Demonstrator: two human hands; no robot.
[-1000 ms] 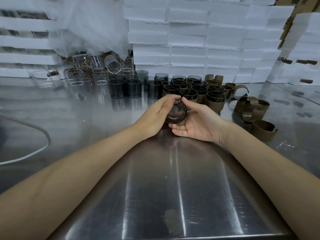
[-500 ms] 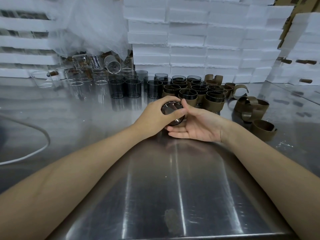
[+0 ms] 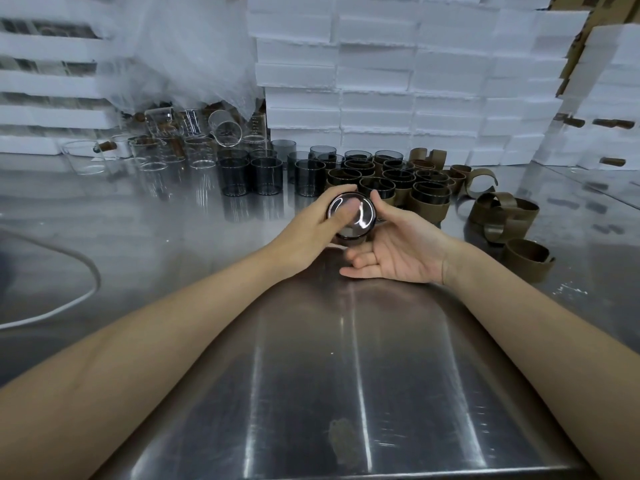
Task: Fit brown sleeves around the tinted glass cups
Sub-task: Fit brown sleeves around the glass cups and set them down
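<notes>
Tinted cup point(image 3: 356, 216) tipped, base toward me, long axis running away from camera. Left hand point(image 3: 311, 230) curled round its left side, gripping. Right hand point(image 3: 398, 251) just beside, palm up, fingers relaxed, holds nothing. I judge right hand nearer to loose brown sleeves point(image 3: 502, 216) on tabletop point(image 3: 346, 375), further right.

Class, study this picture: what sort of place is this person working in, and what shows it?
Probably a small packing or assembly workshop: a steel worktable, rows of identical tinted glass cups beside loose brown sleeves, and white foam boxes stacked high behind.
</notes>
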